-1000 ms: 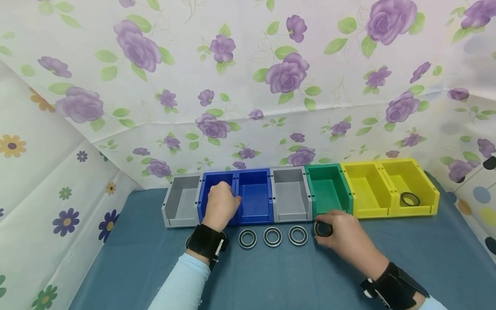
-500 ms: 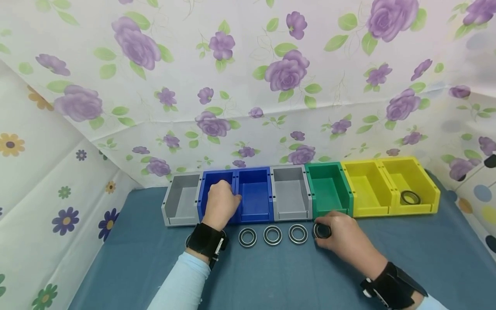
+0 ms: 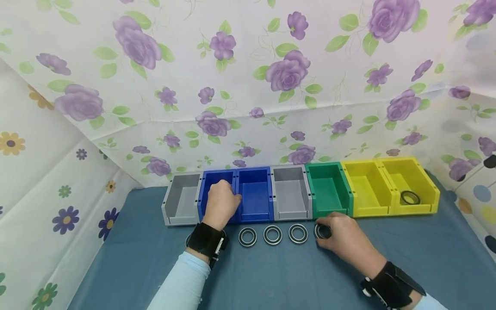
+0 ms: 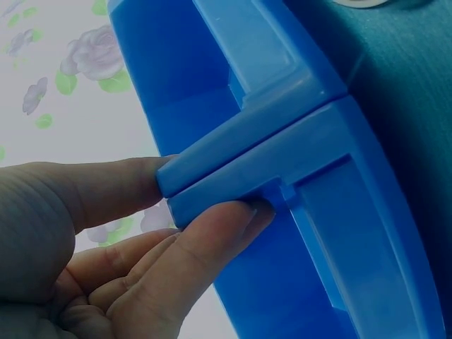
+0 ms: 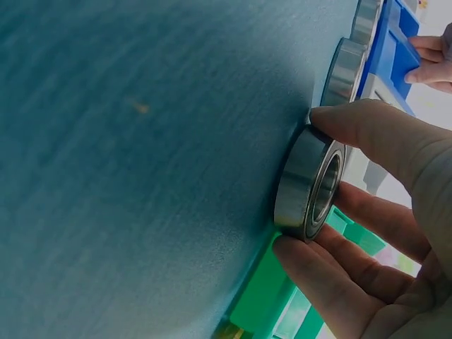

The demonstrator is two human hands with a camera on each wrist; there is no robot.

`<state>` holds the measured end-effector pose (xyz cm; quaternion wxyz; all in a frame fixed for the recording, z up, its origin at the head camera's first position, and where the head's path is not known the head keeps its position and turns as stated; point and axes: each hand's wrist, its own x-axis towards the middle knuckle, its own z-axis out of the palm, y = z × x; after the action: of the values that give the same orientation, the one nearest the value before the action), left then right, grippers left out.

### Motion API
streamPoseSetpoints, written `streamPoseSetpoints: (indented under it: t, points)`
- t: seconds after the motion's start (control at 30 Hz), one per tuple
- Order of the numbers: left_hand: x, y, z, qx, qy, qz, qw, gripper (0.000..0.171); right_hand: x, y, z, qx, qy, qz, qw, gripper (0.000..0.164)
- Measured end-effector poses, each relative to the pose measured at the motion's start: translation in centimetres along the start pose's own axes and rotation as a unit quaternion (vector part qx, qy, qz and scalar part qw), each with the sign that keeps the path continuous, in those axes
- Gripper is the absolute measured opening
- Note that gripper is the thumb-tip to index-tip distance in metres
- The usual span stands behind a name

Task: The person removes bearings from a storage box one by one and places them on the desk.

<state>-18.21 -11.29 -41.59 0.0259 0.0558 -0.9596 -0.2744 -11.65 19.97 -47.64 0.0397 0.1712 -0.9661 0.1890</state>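
Observation:
My left hand [image 3: 222,202] pinches the two adjoining side walls [image 4: 236,148] of the paired blue bins between thumb and fingers, at their top edge. Below the green bin [image 3: 329,189], my right hand [image 3: 345,234] holds a steel ball bearing [image 5: 300,187] by its outer rim, thumb on one side and fingertips on the other. That bearing lies on or just at the blue cloth, at the right end of a row of similar bearings. Three of the row show fully, such as the bearing [image 3: 298,226] beside it; my left wrist partly hides the row's left end.
Bins stand side by side along the back: a grey bin [image 3: 185,202] at far left, the blue pair, another grey bin [image 3: 290,196], the green one and two yellow bins. One bearing [image 3: 410,203] lies in the rightmost yellow bin [image 3: 407,176]. Flowered cloth [image 3: 248,107] hangs behind.
The bearing under my right hand has shifted slightly and lies flatter, with its ring showing more clearly. My left hand keeps its place on the blue bins.

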Motion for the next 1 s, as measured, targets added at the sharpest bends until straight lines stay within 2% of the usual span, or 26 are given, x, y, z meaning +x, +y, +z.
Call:
streamPoseSetpoints:
  t: [0.37, 0.63, 0.9, 1.0]
  points:
    - [0.0, 0.0, 0.1, 0.001, 0.001, -0.004, 1.0000, 0.038, -0.1, 0.1, 0.1, 0.005, -0.006, 0.018, 1.000, 0.046]
    - [-0.1, 0.1, -0.1, -0.004, 0.003, 0.000, 1.0000, 0.038, 0.0, -0.3, -0.8, -0.007, 0.020, 0.003, 1.000, 0.042]
    - [-0.1, 0.1, -0.1, -0.006, 0.000, 0.000, 1.0000, 0.037, 0.4, 0.2, -4.0, 0.002, 0.097, -0.025, 0.995, 0.038]
    - [-0.1, 0.1, -0.1, -0.005, 0.000, -0.001, 1.0000, 0.037, 0.7, 0.8, -5.7, 0.007, 0.126, -0.019, 0.992, 0.040]
